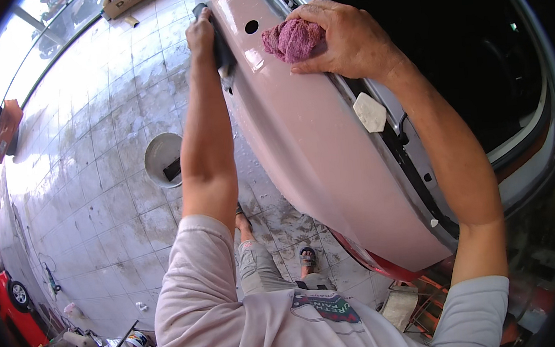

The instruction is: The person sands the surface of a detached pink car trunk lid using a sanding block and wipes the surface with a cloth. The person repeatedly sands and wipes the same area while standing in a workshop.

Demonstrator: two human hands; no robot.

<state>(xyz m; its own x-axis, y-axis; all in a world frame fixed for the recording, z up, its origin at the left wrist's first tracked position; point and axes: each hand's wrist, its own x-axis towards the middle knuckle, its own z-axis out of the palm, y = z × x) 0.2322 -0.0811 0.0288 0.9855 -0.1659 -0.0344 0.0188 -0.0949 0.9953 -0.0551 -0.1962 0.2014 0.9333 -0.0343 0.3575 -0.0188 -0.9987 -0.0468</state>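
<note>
The right hand (355, 40) has its fingers (317, 15) curled around a crumpled pink cloth (292, 41) over the pink car panel (328, 150); grit caught in its folds could scratch the surface. The left hand (200, 35) grips a long dark tool (221, 51) by the outer edge, where a slip might nick it.

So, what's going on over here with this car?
Someone is working bare-handed on a pinkish car panel. Their right hand grips a bunched purple-pink cloth against or just above the panel. Their left hand holds a dark elongated object by the panel's far-left edge; I can't tell what it is. A pale bucket stands on the tiled floor.
</note>
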